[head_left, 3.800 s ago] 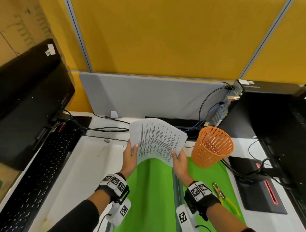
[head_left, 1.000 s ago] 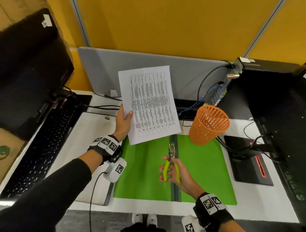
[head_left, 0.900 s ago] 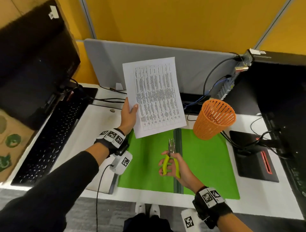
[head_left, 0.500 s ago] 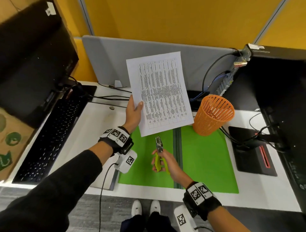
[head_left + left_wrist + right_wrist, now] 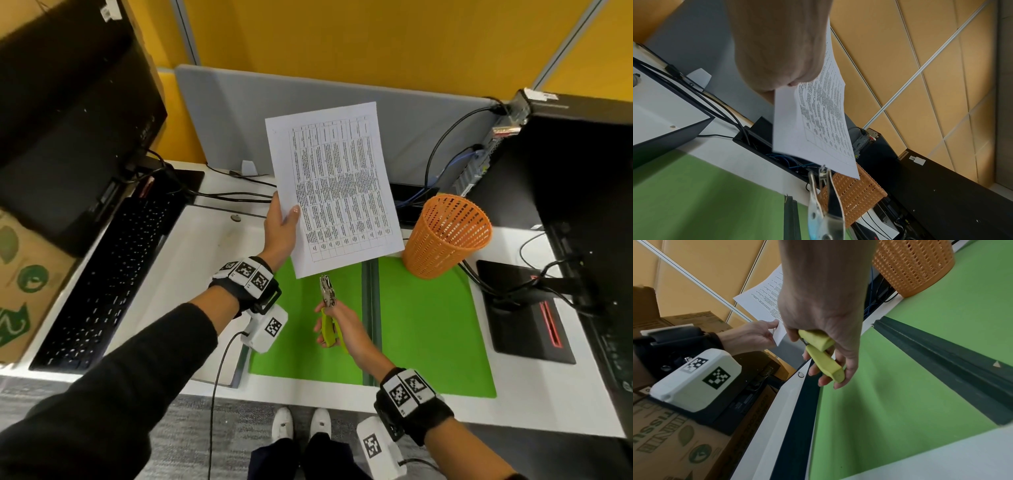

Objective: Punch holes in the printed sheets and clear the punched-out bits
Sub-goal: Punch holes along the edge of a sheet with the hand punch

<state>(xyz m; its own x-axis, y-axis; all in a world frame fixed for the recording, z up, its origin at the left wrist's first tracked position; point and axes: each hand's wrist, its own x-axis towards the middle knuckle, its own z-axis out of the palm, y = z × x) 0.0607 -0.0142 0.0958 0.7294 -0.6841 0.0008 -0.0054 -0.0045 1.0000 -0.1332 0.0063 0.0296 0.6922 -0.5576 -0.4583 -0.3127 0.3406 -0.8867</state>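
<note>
The left hand pinches the white printed sheets by their left edge, upright above the tabletop's green mat. The right hand has its grip wrapped round the yellow-handled metal hole punch. Over the last second that punch has travelled left and up, so its metal nose now sits just under the sheets' lower edge, not yet biting. Punching looks imminent. No punched-out bits show yet; the orange mesh basket stands just right of the sheets.
</note>
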